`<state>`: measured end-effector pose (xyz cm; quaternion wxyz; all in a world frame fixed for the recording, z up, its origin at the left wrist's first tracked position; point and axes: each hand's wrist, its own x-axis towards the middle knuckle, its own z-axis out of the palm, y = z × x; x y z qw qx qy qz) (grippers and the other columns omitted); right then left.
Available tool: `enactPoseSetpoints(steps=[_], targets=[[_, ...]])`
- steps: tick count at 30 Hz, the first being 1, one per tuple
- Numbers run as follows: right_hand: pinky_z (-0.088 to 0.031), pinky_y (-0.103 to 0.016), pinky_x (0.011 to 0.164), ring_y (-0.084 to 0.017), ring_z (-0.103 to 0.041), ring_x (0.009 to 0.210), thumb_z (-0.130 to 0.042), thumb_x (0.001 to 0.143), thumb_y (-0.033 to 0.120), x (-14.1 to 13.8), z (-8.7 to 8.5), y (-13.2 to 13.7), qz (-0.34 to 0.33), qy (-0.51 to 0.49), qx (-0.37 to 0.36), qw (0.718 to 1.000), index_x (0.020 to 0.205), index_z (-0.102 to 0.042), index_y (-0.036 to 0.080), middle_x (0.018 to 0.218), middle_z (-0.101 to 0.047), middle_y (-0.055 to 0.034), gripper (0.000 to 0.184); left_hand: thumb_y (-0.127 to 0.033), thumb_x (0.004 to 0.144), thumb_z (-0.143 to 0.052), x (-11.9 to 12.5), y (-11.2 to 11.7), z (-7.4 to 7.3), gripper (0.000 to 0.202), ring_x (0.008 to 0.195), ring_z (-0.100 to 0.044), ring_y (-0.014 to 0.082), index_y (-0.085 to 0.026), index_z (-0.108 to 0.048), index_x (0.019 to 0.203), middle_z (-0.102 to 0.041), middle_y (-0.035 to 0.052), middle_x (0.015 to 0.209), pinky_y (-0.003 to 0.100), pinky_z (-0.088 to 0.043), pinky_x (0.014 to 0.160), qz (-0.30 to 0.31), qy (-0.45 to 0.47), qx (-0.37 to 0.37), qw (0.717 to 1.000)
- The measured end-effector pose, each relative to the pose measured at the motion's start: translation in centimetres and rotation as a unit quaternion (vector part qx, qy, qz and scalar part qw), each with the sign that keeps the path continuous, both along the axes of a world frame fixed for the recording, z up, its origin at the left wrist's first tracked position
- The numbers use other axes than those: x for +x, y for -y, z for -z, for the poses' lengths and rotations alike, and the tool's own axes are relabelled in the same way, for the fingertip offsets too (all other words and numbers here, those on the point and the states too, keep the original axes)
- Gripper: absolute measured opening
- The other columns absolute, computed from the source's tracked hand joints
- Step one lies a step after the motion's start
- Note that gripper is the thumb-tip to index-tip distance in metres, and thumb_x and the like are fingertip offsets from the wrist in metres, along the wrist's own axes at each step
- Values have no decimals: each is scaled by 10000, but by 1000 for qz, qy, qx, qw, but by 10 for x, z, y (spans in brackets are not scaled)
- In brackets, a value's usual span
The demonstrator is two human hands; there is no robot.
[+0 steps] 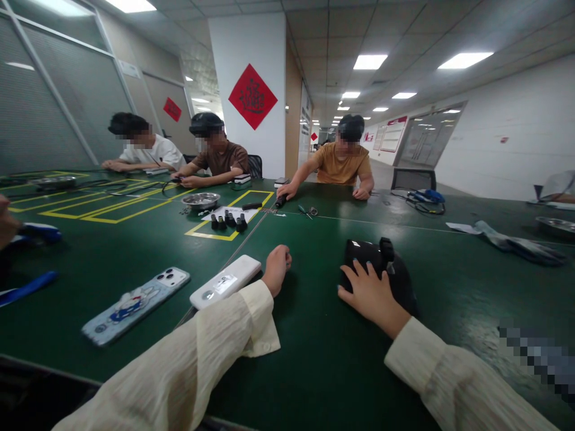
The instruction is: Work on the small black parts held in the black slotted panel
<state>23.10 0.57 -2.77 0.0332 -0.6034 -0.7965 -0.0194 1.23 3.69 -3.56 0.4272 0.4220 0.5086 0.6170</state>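
Observation:
My left hand (276, 267) rests on the green table (314, 359) curled into a loose fist, and nothing shows in it. Just left of it lies a white power bank (225, 281). My right hand (368, 291) lies flat with its fingers spread on a black device (375, 263), covering its near side. Both my arms wear cream sleeves.
A phone in a patterned case (135, 304) lies at the near left. Three people sit along the far side. Small black parts (228, 221), a metal bowl (200, 200) and yellow tape lines sit mid-table. Grey gloves (516, 242) lie at the right, blue cables (424, 197) further back.

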Motion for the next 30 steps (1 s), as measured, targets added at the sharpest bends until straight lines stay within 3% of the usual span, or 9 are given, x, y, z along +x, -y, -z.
enactPoseSetpoints(steps=[12, 21, 26, 30], targets=[[-301, -596, 910, -391, -291, 1265, -331, 822, 507, 89, 5, -57, 140, 20, -66, 988, 1333, -386, 270, 1444, -298, -92, 566, -251, 693, -398, 2, 3, -4, 143, 399, -300, 70, -194, -356, 569, -333, -66, 453, 211, -242, 423, 1, -8, 3, 1000], [-228, -685, 891, -392, -252, 1269, -249, 845, 427, 129, 11, -68, 261, -33, -34, 964, 1298, -413, 276, 1445, -290, -74, 506, -268, 697, -407, 3, 5, -6, 148, 410, -313, 76, -195, -368, 573, -348, -62, 462, 211, -243, 418, 7, -17, -10, 1000], [-136, -717, 909, -438, -216, 1268, -264, 832, 350, 153, 18, -73, 339, -60, -8, 939, 1296, -433, 237, 1422, -315, -107, 507, -263, 697, -404, 3, 5, -6, 152, 414, -331, 79, -194, -372, 567, -356, -58, 460, 212, -252, 418, 15, -21, -19, 999], [-152, -707, 911, -448, -226, 1260, -301, 813, 287, 163, 21, -74, 375, -79, 1, 924, 1285, -464, 236, 1400, -339, -134, 502, -268, 701, -409, 3, 4, -4, 151, 415, -334, 77, -191, -377, 575, -362, -59, 465, 208, -259, 422, 19, -24, -20, 999]])
